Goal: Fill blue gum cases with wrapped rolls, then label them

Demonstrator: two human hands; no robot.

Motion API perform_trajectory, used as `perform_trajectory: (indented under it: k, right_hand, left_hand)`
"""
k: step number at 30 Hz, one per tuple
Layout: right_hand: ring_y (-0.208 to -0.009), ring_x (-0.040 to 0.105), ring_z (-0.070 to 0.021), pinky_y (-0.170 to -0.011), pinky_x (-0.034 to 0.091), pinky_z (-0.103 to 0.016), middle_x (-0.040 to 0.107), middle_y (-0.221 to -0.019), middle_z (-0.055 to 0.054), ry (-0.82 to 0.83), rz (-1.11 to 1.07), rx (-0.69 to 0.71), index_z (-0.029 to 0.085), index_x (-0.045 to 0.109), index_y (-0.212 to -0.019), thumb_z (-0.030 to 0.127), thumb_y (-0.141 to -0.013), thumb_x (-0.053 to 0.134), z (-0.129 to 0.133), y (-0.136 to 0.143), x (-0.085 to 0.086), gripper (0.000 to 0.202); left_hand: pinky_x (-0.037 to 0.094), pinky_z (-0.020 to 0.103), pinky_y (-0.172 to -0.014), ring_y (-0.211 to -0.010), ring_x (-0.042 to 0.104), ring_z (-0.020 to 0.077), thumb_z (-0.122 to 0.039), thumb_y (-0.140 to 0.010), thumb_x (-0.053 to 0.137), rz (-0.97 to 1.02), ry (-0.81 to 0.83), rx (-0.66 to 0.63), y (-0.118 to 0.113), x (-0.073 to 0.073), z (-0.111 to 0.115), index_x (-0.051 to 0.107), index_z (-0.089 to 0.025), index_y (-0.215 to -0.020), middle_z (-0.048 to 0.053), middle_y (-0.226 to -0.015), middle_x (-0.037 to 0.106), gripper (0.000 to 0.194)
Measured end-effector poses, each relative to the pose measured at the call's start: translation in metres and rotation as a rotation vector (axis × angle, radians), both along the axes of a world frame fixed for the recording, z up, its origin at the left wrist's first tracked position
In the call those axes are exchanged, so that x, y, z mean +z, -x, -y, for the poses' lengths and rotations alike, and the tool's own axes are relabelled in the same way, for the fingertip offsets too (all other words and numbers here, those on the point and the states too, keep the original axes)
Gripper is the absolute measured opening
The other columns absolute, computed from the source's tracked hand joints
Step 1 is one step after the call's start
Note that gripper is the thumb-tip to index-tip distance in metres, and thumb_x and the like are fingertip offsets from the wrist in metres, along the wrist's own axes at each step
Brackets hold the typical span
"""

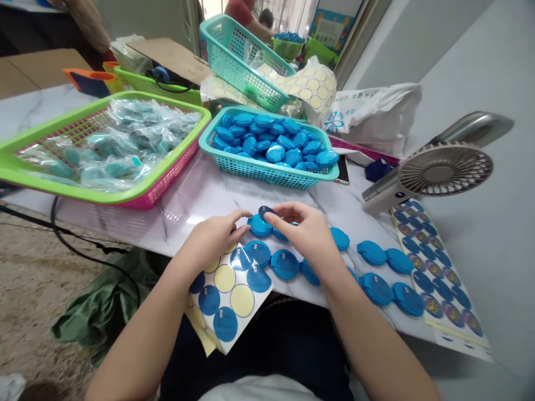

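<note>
Thumb and index finger of my left hand [215, 236] touch the left edge of a blue oval case [259, 227] in the back row. Over that case, my right hand [307, 223] pinches a small round dark blue sticker [264, 211]. Below my left hand, a sticker sheet [241, 301] with blue rounds and bare yellow circles hangs past the table edge; whether the hidden fingers hold it I cannot tell. More blue cases [285, 264] lie in two rows, several bearing round stickers. My right hand and forearm cover part of both rows.
A teal basket [267, 174] of blue cases stands behind my hands. At left is a green-rimmed basket [137, 195] of bagged items. A handheld fan [445, 170] and more sticker sheets [438, 273] are at right. Another person's arm [246, 19] shows at the back.
</note>
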State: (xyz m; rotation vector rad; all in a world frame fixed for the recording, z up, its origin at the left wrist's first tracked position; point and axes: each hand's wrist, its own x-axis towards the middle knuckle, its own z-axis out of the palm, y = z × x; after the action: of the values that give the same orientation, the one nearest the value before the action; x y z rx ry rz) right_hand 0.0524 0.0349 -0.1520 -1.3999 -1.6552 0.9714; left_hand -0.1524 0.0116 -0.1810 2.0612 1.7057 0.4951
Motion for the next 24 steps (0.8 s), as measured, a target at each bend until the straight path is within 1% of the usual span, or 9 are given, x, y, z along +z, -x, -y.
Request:
perform_trajectory:
  k: [3, 6, 10, 14, 18, 24]
  right_hand:
    - [-0.072, 0.071, -0.0196, -0.065, 0.056, -0.030, 0.077, -0.078, -0.006, 0.086, -0.032, 0.002, 0.017, 0.074, -0.084, 0.045, -0.072, 0.084, -0.015, 0.008, -0.013, 0.032]
    - [-0.069, 0.071, -0.0189, -0.063, 0.055, -0.028, 0.076, -0.074, -0.006, 0.145, -0.034, -0.011, 0.016, 0.073, -0.080, 0.044, -0.069, 0.085, -0.018, 0.011, -0.021, 0.032]
    - [-0.070, 0.072, -0.0198, -0.063, 0.055, -0.029, 0.076, -0.073, -0.006, 0.191, -0.015, -0.026, 0.016, 0.073, -0.079, 0.042, -0.068, 0.086, -0.016, 0.012, -0.020, 0.030]
    - [-0.071, 0.073, -0.0207, -0.064, 0.055, -0.029, 0.077, -0.073, -0.005, 0.217, 0.014, -0.042, 0.016, 0.074, -0.078, 0.041, -0.066, 0.087, -0.017, 0.013, -0.017, 0.030]
    - [-0.071, 0.073, -0.0210, -0.064, 0.055, -0.029, 0.077, -0.072, -0.005, 0.226, 0.046, -0.044, 0.016, 0.076, -0.079, 0.041, -0.067, 0.087, -0.018, 0.014, -0.016, 0.030]
    - [-0.070, 0.073, -0.0211, -0.062, 0.054, -0.029, 0.076, -0.070, -0.005, 0.211, 0.088, -0.031, 0.016, 0.075, -0.077, 0.039, -0.068, 0.086, -0.020, 0.013, -0.018, 0.027]
  left_hand:
    - [0.042, 0.028, -0.062, -0.079, 0.074, 0.0275, -0.043, -0.102, 0.051, -0.061, 0.019, 0.019, -0.004, -0.001, -0.001, 0.065, -0.029, -0.128, 0.004, -0.085, 0.079, 0.033]
    - [0.042, 0.027, -0.061, -0.076, 0.074, 0.0268, -0.042, -0.102, 0.051, -0.115, 0.037, 0.028, -0.006, 0.000, 0.001, 0.064, -0.029, -0.129, 0.003, -0.081, 0.078, 0.033]
    - [0.042, 0.028, -0.061, -0.076, 0.074, 0.0285, -0.042, -0.102, 0.049, -0.166, 0.051, 0.026, -0.006, 0.002, 0.000, 0.063, -0.029, -0.131, 0.004, -0.078, 0.077, 0.035]
    - [0.043, 0.030, -0.062, -0.079, 0.075, 0.0311, -0.041, -0.103, 0.047, -0.181, 0.058, 0.011, -0.006, 0.002, -0.001, 0.062, -0.030, -0.133, 0.006, -0.087, 0.079, 0.035]
    - [0.043, 0.030, -0.062, -0.078, 0.075, 0.0305, -0.042, -0.103, 0.046, -0.185, 0.065, 0.007, -0.006, 0.002, -0.001, 0.062, -0.030, -0.133, 0.005, -0.087, 0.079, 0.035]
    - [0.043, 0.031, -0.063, -0.083, 0.075, 0.0314, -0.043, -0.104, 0.045, -0.186, 0.066, 0.012, -0.005, 0.002, -0.001, 0.061, -0.030, -0.133, 0.005, -0.086, 0.080, 0.035]
